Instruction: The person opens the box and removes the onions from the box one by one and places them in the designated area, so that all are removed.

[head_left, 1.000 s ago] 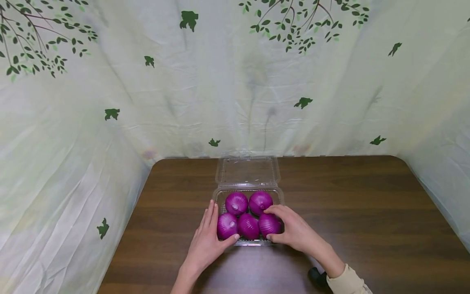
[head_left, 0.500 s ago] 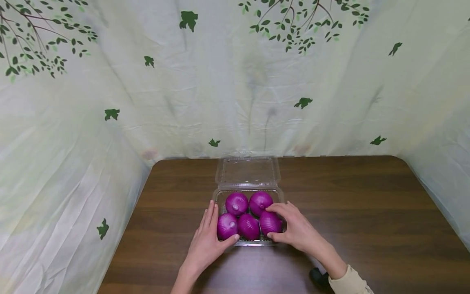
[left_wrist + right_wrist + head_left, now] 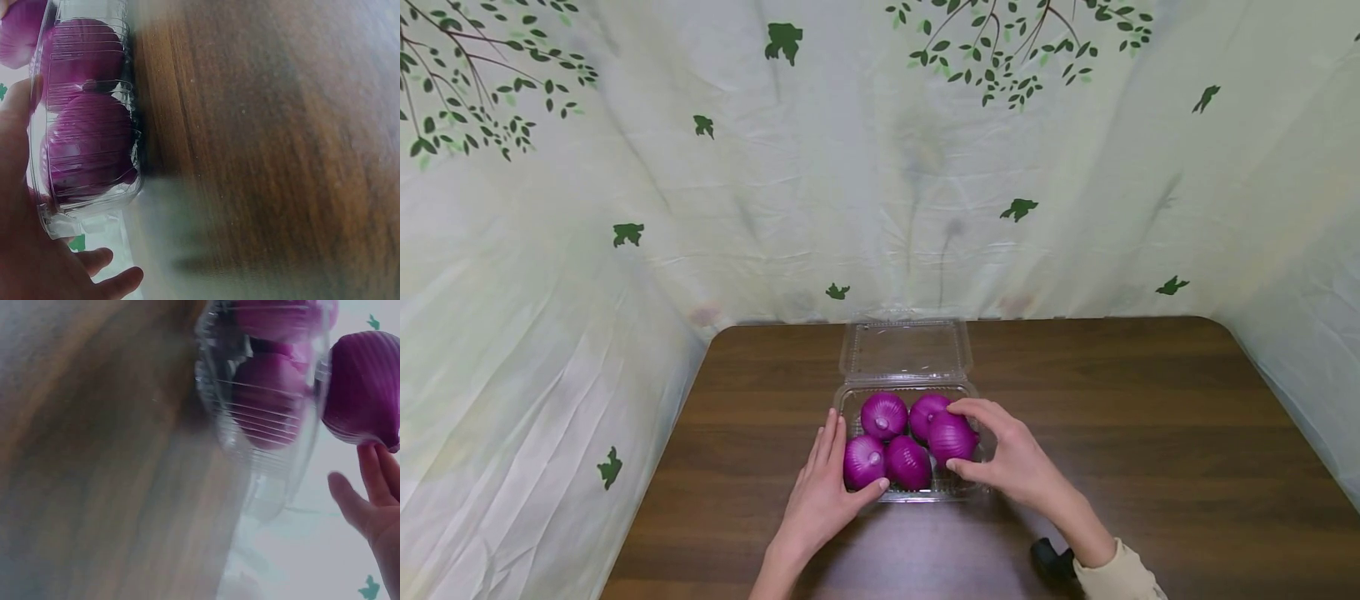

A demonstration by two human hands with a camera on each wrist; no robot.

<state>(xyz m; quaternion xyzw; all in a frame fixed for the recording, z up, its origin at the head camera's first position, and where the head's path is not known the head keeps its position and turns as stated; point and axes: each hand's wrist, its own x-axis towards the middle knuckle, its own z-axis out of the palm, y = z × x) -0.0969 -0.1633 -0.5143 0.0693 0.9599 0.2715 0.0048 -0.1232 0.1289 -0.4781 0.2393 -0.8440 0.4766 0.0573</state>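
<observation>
Got an onion [image 3: 952, 439] pinched between fingers and thumb of the right hand [image 3: 1028, 462]. In the head view, kinda looks stacked on the other onions [image 3: 909, 463] in the box [image 3: 917, 497]; in the right wrist view, clearly up past the rim. Shiny purple, finely lined, pointy at one end. Resting the left hand [image 3: 822, 496] on the box, fingers straight, thumb spread.

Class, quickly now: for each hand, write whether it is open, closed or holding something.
Left hand: open, resting against the clear container.
Right hand: holding a purple onion above the container.
</observation>
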